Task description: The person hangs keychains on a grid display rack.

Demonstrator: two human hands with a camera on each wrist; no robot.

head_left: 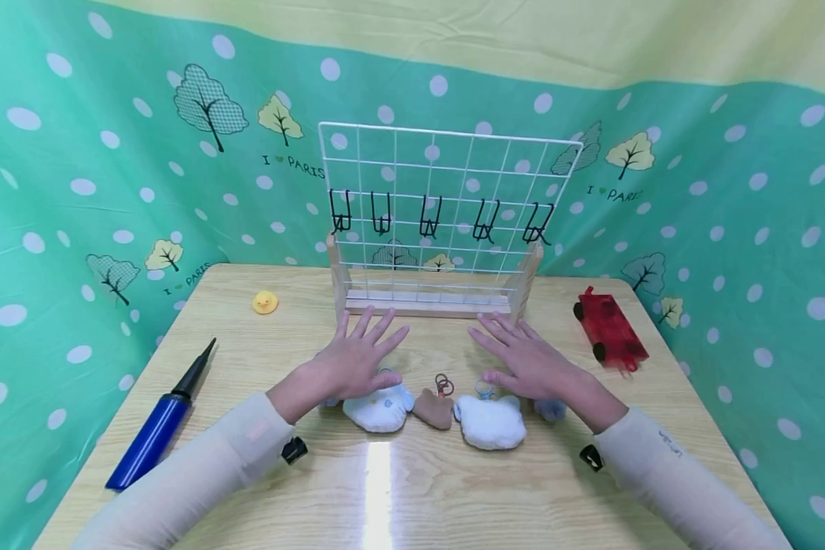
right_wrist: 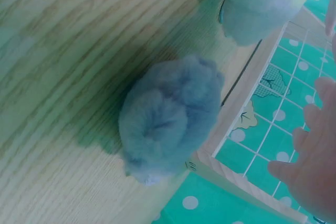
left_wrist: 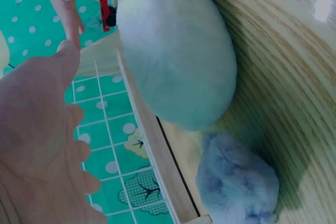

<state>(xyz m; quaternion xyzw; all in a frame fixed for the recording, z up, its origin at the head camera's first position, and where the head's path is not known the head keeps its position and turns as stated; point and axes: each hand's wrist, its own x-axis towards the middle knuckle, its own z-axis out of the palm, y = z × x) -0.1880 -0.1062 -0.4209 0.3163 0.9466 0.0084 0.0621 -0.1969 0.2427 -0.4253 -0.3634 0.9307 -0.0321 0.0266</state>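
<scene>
Both hands hover palm down over a row of plush keychains, fingers spread, holding nothing. My left hand (head_left: 357, 365) is above a white plush keychain (head_left: 378, 410) in the head view, partly covering it. Beside that hand's wrist, a grey-blue plush (left_wrist: 236, 182) shows in the left wrist view, almost hidden from the head. My right hand (head_left: 531, 365) is above and behind another white plush keychain (head_left: 493, 422), close to a grey-blue fluffy plush (right_wrist: 170, 119). Between the white ones lies a brown plush keychain (head_left: 435, 409) with a dark ring.
Behind the hands stands a white wire grid rack (head_left: 447, 164) on a wooden base, with several black hooks (head_left: 430, 217). A blue hand pump (head_left: 153, 437) and yellow duck (head_left: 265, 302) are at left. A red toy vehicle (head_left: 613, 330) sits at right. Patterned curtains surround the table (head_left: 447, 504).
</scene>
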